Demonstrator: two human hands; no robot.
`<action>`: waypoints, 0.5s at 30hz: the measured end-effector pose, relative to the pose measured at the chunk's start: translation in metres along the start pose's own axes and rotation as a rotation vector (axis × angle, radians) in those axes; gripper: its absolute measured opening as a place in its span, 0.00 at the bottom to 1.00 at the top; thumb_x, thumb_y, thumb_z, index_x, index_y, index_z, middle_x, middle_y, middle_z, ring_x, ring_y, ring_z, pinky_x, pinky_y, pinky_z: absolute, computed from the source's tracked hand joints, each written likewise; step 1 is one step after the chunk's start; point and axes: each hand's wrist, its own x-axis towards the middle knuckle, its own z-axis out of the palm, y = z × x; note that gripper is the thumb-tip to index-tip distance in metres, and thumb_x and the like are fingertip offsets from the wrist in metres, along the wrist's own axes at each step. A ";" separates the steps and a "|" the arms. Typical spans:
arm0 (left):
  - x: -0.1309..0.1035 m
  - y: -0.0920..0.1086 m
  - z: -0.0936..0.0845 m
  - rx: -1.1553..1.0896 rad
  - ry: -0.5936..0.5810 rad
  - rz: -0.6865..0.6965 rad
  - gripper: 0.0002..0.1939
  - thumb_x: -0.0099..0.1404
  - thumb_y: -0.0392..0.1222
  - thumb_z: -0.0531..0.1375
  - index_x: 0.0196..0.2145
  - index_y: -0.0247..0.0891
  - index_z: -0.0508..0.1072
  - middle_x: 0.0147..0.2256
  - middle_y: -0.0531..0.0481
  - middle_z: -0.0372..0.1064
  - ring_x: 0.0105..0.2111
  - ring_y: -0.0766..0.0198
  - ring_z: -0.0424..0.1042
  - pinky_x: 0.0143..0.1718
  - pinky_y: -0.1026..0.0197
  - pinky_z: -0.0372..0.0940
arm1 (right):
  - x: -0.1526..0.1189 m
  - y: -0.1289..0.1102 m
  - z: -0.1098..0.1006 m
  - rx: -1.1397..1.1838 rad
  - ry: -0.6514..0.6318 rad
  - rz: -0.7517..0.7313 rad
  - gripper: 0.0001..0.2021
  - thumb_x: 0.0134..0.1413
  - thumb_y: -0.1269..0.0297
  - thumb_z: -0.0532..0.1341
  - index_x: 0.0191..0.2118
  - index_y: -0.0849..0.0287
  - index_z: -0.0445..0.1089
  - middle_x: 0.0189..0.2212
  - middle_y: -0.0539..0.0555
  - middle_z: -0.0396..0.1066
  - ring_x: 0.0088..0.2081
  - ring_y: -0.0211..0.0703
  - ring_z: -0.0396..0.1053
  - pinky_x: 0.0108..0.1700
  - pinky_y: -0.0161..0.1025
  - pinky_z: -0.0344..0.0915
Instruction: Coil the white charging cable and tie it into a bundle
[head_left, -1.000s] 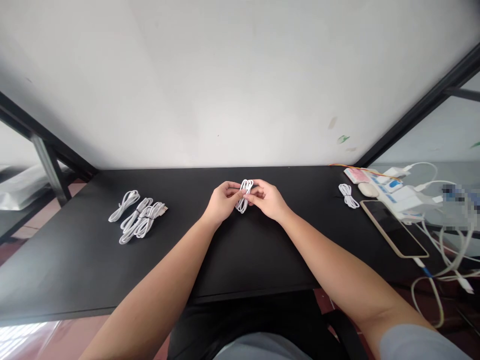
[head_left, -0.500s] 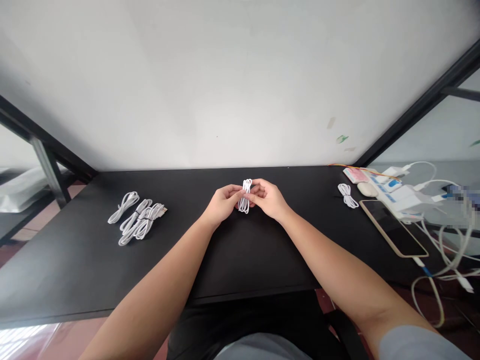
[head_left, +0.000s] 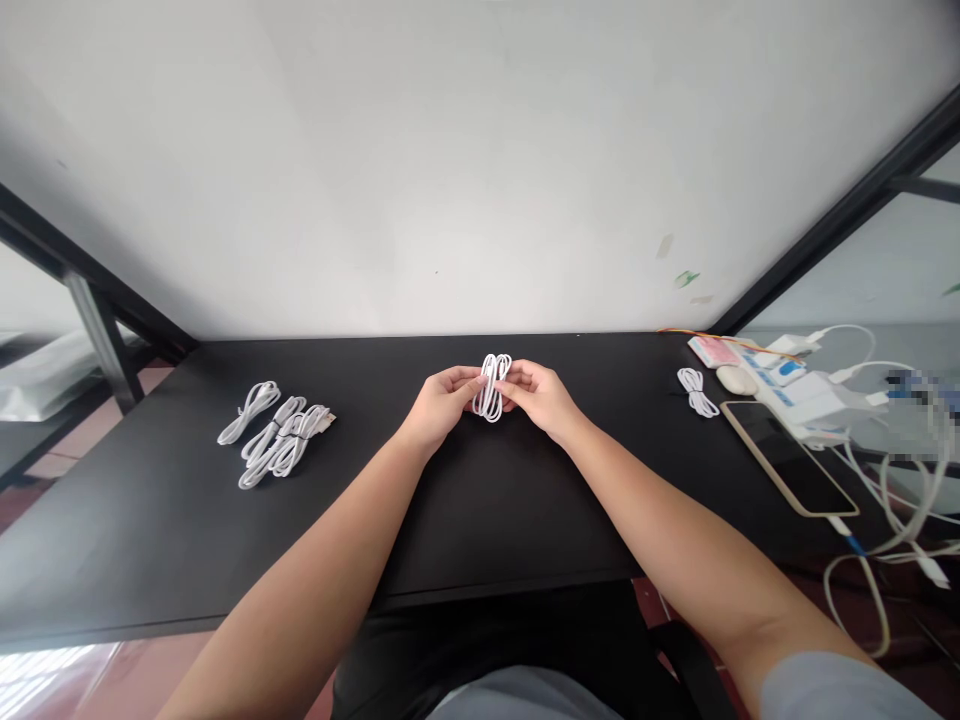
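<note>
A coiled white cable [head_left: 491,400] is held upright above the middle of the black table [head_left: 495,520]. My left hand [head_left: 444,402] pinches its left side, thumb in front. On its right side my right hand [head_left: 541,398] grips it in the same way. The fingers behind the coil are partly hidden. Several bundled white cables [head_left: 281,445] lie together on the table at the left, with a single looped cable [head_left: 251,410] just beside them. Another small white coil [head_left: 697,392] rests at the right.
A phone [head_left: 789,458] with a cable plugged in lies at the right, near a white power strip [head_left: 772,380] crowded with plugs and tangled cables. A white rounded object [head_left: 736,380] sits by the strip. A pale wall [head_left: 450,180] rises behind the table.
The loops of the held coil are spread wider between my hands. Both hands are still on it, with my fingers slightly shifted.
</note>
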 end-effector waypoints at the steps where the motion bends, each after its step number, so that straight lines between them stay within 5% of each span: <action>1: 0.000 0.000 0.000 -0.012 -0.001 0.002 0.29 0.55 0.55 0.71 0.47 0.31 0.77 0.39 0.42 0.79 0.32 0.69 0.76 0.35 0.67 0.70 | 0.000 0.000 0.000 0.007 -0.004 0.004 0.23 0.47 0.50 0.74 0.44 0.60 0.74 0.36 0.54 0.79 0.32 0.38 0.76 0.34 0.37 0.76; 15: -0.002 0.001 0.002 0.080 0.136 0.010 0.31 0.47 0.58 0.75 0.40 0.31 0.76 0.32 0.45 0.78 0.26 0.68 0.75 0.30 0.66 0.73 | -0.007 -0.005 0.005 -0.118 -0.102 0.004 0.23 0.47 0.55 0.74 0.47 0.59 0.72 0.37 0.54 0.79 0.36 0.41 0.78 0.41 0.39 0.77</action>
